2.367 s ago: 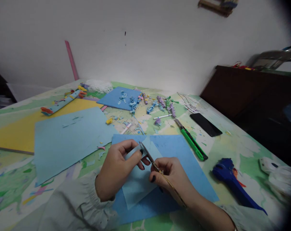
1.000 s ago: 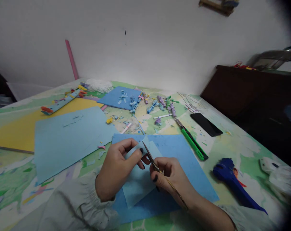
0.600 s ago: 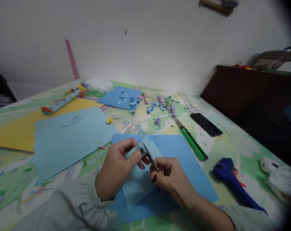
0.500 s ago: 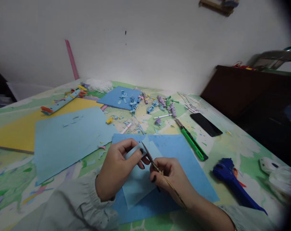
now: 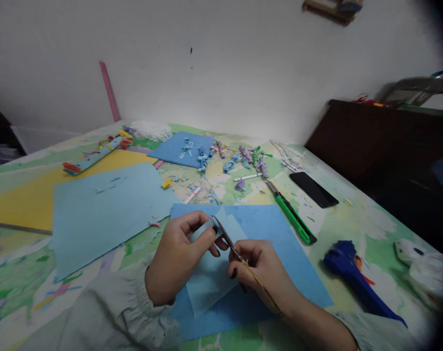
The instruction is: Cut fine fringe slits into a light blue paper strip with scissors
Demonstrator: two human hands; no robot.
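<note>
Between thumb and fingers, my left hand point(image 5: 187, 251) pinches a small piece of light blue paper point(image 5: 202, 230) in the middle of the view. My right hand point(image 5: 263, 270) grips a pair of scissors point(image 5: 228, 239) with gold-coloured handles, partly hidden by the fingers. The blades point up and left and lie at the edge of the held piece, close to my left fingertips. Beneath both hands rests a light blue sheet point(image 5: 210, 287) on a larger blue sheet point(image 5: 302, 273).
To the right lie a green utility knife point(image 5: 294, 219), a black phone point(image 5: 314, 189) and a blue glue gun point(image 5: 356, 278). At left, a pale blue sheet point(image 5: 104, 219) overlaps a yellow board point(image 5: 20, 200). Curled paper pieces point(image 5: 245, 155) and scraps lie farther back.
The scissor blades have shifted slightly and their tips now stand a little apart. Both hands stay almost in place; the other things have not moved.
</note>
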